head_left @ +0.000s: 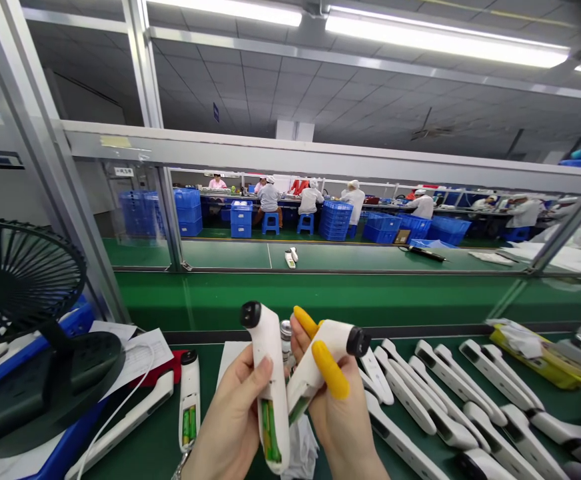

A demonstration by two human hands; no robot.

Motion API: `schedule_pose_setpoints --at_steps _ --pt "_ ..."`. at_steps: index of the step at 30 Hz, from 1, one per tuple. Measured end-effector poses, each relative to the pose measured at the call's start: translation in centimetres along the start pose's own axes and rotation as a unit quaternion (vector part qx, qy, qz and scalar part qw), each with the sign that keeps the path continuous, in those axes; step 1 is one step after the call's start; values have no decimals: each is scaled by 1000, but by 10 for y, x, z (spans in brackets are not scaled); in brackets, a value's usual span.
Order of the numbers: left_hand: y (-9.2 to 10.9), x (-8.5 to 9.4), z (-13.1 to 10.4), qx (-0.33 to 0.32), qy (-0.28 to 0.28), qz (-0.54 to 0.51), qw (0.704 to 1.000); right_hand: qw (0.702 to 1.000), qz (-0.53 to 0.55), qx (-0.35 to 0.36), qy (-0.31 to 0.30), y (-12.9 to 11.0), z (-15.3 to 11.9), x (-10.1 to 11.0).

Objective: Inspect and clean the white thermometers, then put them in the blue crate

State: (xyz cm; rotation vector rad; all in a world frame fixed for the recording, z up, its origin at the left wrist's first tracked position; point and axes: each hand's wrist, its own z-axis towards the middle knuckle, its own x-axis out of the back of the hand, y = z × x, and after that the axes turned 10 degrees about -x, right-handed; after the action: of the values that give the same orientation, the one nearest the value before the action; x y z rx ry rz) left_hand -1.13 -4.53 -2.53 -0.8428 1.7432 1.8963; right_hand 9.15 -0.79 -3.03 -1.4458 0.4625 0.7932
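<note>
My left hand [235, 407] is wrapped around a white handheld thermometer [269, 347] with a black sensor tip. Its battery bay is uncovered, and green batteries show inside. Gripped in my right hand [343, 420] is a second white thermometer [333, 339], tilted with its black tip to the right. Yellow finger cots [330, 370] cover the thumb and one finger of that hand. The two thermometers are side by side above the green bench, their lower parts close together. Behind and below them lie a small metal part [285, 331] and a crumpled white bag [300, 450], both partly hidden.
Several white thermometers [440, 393] lie in rows at right, beside a yellow tray [545, 360]. At left are another thermometer with batteries [189, 400], papers [143, 353] and a black fan [20, 280]. A metal frame [320, 153] and green conveyor [345, 257] lie ahead; people work beyond.
</note>
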Motion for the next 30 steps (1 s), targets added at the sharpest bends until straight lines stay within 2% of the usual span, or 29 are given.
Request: schedule_pose_setpoints --at_steps 2,5,10,17,22,30 --pt "5 1 1 6 -12 -6 1000 999 3 -34 -14 -6 0 -2" --pt "12 3 2 -3 -60 -21 998 991 -24 -102 -79 -19 0 -1" --pt "16 10 2 12 -123 -16 992 985 -38 -120 -116 -29 2 5" --pt "15 13 6 25 -141 -40 989 984 -32 -118 -126 -27 4 5" --pt "14 15 7 30 -124 -51 991 985 -31 -114 -129 -26 4 4" --pt "12 17 10 27 -132 -47 990 981 -25 -112 -154 -26 5 5"
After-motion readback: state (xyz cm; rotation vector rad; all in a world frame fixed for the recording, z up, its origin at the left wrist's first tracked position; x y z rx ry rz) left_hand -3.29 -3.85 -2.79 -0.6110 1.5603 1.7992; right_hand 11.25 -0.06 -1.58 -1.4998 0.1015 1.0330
